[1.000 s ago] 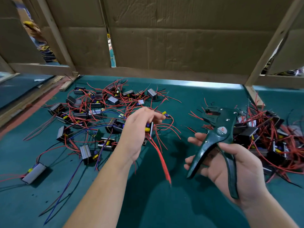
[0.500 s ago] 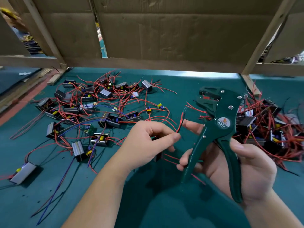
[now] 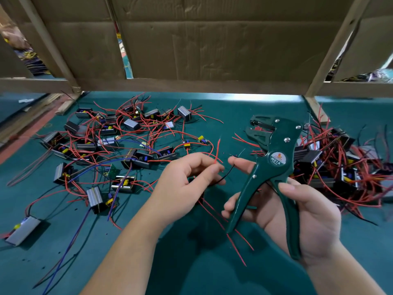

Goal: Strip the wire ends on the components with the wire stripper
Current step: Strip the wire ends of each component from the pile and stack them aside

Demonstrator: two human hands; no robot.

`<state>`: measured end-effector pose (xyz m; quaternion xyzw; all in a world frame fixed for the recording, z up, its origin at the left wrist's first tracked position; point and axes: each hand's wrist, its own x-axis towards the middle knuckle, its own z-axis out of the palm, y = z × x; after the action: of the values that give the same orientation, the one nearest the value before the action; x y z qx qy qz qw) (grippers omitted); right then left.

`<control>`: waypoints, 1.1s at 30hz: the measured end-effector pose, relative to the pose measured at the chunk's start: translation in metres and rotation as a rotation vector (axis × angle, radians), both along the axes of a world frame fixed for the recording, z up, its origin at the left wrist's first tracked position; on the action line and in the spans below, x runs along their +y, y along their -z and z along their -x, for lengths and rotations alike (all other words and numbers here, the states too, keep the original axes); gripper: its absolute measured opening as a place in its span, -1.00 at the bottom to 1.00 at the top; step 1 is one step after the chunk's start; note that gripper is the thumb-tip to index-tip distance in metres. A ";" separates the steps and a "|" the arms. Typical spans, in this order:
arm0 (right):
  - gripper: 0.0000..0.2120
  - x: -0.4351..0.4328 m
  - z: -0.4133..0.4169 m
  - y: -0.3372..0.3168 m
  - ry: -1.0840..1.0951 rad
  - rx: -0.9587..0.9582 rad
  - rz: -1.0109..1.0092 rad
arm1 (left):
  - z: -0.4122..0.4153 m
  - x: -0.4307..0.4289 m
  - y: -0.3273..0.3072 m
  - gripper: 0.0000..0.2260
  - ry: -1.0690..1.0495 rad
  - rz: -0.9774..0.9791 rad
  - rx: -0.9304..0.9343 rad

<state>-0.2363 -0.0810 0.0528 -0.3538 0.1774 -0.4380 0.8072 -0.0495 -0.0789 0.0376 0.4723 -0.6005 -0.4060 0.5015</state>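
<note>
Left hand pinches red wire and black wire; right hand grips wire stripper above desk.

Table: flat top under teal-green cloth, dotted with small dark specks. Left heap: many small boxed components, grey and black, tangled in red wires, spread loosely from the far edge toward the near left. Circuit board: small, green, at the heap's near side. Blue wires: long pair trailing from the heap to the near edge. Lone component: grey, well apart at near left. Right heap: denser, darker, red-wired. Wood strip: slanted, at the far right, beside the right heap.
</note>
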 end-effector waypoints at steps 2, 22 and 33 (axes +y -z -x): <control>-0.22 0.001 -0.002 0.001 -0.003 0.003 -0.011 | 0.002 0.001 0.000 -0.91 -0.013 0.008 -0.028; -0.17 0.002 -0.004 0.003 -0.008 0.026 -0.028 | -0.007 -0.010 -0.003 -0.65 -0.166 -0.022 0.337; -0.23 0.004 -0.008 0.003 -0.115 -0.028 0.006 | 0.002 0.001 -0.002 -0.71 0.044 -0.097 -0.068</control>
<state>-0.2281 -0.0768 0.0494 -0.3594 0.1441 -0.3964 0.8324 -0.0518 -0.0783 0.0397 0.4962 -0.6070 -0.4294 0.4484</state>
